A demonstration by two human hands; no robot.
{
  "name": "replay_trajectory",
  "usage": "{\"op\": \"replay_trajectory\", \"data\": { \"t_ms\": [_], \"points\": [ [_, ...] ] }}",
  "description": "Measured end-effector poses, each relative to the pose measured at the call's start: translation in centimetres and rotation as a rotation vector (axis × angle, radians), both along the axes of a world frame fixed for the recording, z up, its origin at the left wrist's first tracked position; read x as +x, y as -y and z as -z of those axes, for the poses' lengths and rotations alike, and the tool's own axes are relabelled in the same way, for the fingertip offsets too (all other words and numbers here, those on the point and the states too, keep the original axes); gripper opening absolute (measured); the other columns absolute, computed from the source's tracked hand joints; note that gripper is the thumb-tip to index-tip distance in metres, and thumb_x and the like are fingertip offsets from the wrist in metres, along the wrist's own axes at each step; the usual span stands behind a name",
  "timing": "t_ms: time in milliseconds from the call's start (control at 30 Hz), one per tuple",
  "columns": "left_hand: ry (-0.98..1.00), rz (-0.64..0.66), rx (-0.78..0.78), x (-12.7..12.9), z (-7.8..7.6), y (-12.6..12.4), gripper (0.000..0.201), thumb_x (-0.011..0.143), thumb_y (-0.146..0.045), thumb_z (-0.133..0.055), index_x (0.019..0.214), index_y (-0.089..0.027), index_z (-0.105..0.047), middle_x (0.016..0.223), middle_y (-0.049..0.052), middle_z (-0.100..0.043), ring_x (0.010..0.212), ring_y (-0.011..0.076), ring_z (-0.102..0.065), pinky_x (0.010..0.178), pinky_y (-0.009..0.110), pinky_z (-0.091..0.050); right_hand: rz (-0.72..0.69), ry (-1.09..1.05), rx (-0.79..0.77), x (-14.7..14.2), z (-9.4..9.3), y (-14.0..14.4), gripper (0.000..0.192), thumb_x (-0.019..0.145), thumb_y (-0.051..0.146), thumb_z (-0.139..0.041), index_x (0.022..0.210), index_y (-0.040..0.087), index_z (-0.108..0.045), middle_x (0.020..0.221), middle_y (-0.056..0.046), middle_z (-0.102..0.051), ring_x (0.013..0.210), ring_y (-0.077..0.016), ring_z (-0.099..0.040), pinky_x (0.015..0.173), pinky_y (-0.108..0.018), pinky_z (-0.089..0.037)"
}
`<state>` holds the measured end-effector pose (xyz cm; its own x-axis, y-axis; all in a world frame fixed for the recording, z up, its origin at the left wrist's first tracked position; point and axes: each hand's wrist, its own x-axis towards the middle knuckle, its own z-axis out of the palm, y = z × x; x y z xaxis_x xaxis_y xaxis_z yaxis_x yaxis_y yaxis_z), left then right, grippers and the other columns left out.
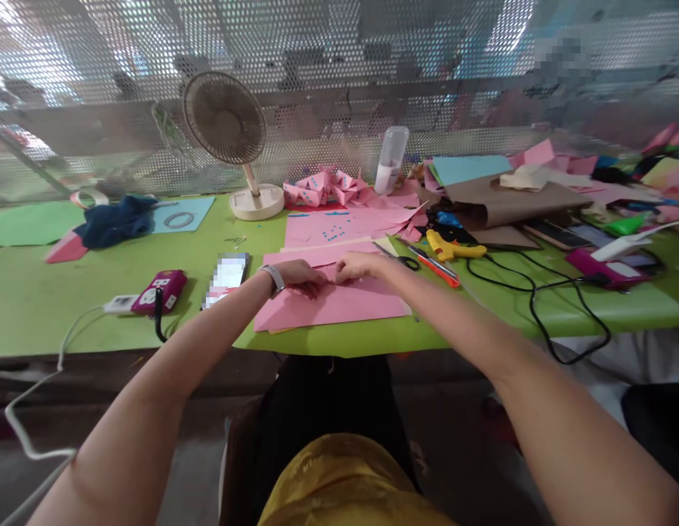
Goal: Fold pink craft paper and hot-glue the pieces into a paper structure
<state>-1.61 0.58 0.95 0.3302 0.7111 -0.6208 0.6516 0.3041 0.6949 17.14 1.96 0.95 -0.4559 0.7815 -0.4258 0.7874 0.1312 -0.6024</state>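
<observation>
Pink paper (pixel 328 313) lies in front of me on the green tabletop, with a folded pink piece across its upper part. My left hand (pixel 301 276), a white watch band on its wrist, rests there with fingers curled down on the folded paper. Close beside it, my right hand (pixel 355 267) has its thumb and fingers pinched on the same piece. The fingertips of both hands nearly meet, and what lies right under them is partly hidden. Farther back is a pink sheet (pixel 317 228) with small blue bits on it.
To the right lie scissors (pixel 408 261), a utility knife (pixel 435 267) and a yellow glue gun (pixel 454 248) with a black cord. A phone (pixel 226 280) and a purple power strip (pixel 160 292) sit left. Behind stand a fan (pixel 256 201), pink folded shapes (pixel 323 188) and a bottle (pixel 391 161).
</observation>
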Motion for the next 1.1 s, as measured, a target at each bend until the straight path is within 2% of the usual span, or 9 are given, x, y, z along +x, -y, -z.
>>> {"op": "replay_trajectory", "data": {
  "t_ms": [267, 500, 633, 733, 800, 900, 967, 1033, 1100],
  "points": [
    [-0.035, 0.008, 0.048, -1.3, 0.0, 0.6, 0.035, 0.051, -0.047, -0.085, 0.059, -0.015, -0.072, 0.055, 0.007, -0.068, 0.051, 0.0149, -0.061, 0.050, 0.025, -0.046, -0.007, -0.026, 0.001, 0.2, 0.2, 0.1, 0.017, 0.072, 0.026, -0.071, 0.062, 0.016, -0.060, 0.056, 0.002, -0.056, 0.049, -0.0084, -0.046, 0.048, -0.023, -0.033],
    [-0.111, -0.006, 0.001, -4.5, -0.4, 1.3, 0.035, 0.055, -0.049, -0.084, 0.062, -0.017, -0.073, 0.054, 0.005, -0.067, 0.045, 0.0121, -0.056, 0.042, 0.022, -0.036, -0.029, -0.048, -0.010, 0.4, 0.1, 0.0, 0.011, 0.070, 0.020, -0.069, 0.061, 0.015, -0.064, 0.053, 0.003, -0.055, 0.047, -0.0079, -0.044, 0.049, -0.023, -0.033],
    [-0.099, -0.023, -0.004, -5.0, -0.8, 2.2, 0.036, 0.056, -0.051, -0.083, 0.063, -0.017, -0.073, 0.056, 0.006, -0.068, 0.046, 0.0109, -0.056, 0.043, 0.021, -0.036, -0.005, -0.068, 0.007, 0.3, 0.1, 0.4, 0.009, 0.069, 0.015, -0.067, 0.060, 0.014, -0.064, 0.051, 0.002, -0.055, 0.046, -0.0084, -0.045, 0.049, -0.023, -0.035],
    [-0.070, -0.030, -0.001, -5.0, -1.4, 2.8, 0.038, 0.056, -0.051, -0.083, 0.060, -0.016, -0.071, 0.054, 0.006, -0.068, 0.045, 0.0104, -0.055, 0.044, 0.021, -0.039, 0.033, -0.100, 0.065, 0.7, -0.5, 1.1, 0.006, 0.074, 0.015, -0.064, 0.068, 0.013, -0.066, 0.058, -0.001, -0.061, 0.051, -0.0102, -0.052, 0.053, -0.023, -0.040],
    [-0.027, -0.043, 0.029, -5.2, -1.9, 3.3, 0.039, 0.057, -0.052, -0.082, 0.061, -0.015, -0.071, 0.055, 0.007, -0.068, 0.047, 0.0114, -0.057, 0.046, 0.022, -0.041, 0.072, -0.138, 0.133, 1.3, -1.0, 1.6, 0.008, 0.081, 0.017, -0.060, 0.079, 0.012, -0.067, 0.072, -0.005, -0.067, 0.061, -0.0119, -0.059, 0.059, -0.023, -0.044],
    [0.055, -0.108, 0.151, -5.4, -2.7, 3.7, 0.045, 0.062, -0.058, -0.077, 0.067, -0.014, -0.070, 0.063, 0.009, -0.071, 0.055, 0.0148, -0.063, 0.051, 0.024, -0.046, 0.059, -0.159, 0.356, 2.4, -1.4, 2.2, 0.015, 0.084, 0.025, -0.063, 0.092, 0.013, -0.067, 0.093, -0.008, -0.070, 0.082, -0.0153, -0.062, 0.073, -0.025, -0.046],
    [0.102, -0.141, 0.283, -5.2, -2.8, 3.6, 0.048, 0.069, -0.062, -0.070, 0.073, -0.014, -0.068, 0.071, 0.011, -0.073, 0.063, 0.0173, -0.067, 0.060, 0.028, -0.051, -0.071, -0.100, 0.576, 2.9, -1.1, 2.8, 0.020, 0.083, 0.028, -0.067, 0.098, 0.015, -0.067, 0.103, -0.009, -0.069, 0.094, -0.0188, -0.062, 0.080, -0.028, -0.046],
    [0.086, -0.119, 0.518, -4.7, -2.4, 3.2, 0.047, 0.077, -0.062, -0.062, 0.080, -0.015, -0.067, 0.083, 0.011, -0.074, 0.074, 0.0196, -0.069, 0.071, 0.032, -0.053, -0.246, 0.002, 0.760, 3.1, -0.4, 3.3, 0.019, 0.086, 0.026, -0.065, 0.102, 0.015, -0.067, 0.108, -0.012, -0.068, 0.101, -0.0214, -0.060, 0.085, -0.032, -0.045],
    [-0.037, -0.025, 0.814, -4.0, -1.7, 2.5, 0.041, 0.085, -0.055, -0.056, 0.095, -0.017, -0.068, 0.100, 0.011, -0.073, 0.086, 0.0217, -0.068, 0.080, 0.035, -0.052, -0.365, 0.098, 0.864, 3.0, 0.4, 3.8, 0.015, 0.091, 0.021, -0.058, 0.101, 0.013, -0.067, 0.107, -0.014, -0.068, 0.102, -0.0221, -0.060, 0.087, -0.034, -0.045]
  ]
}}
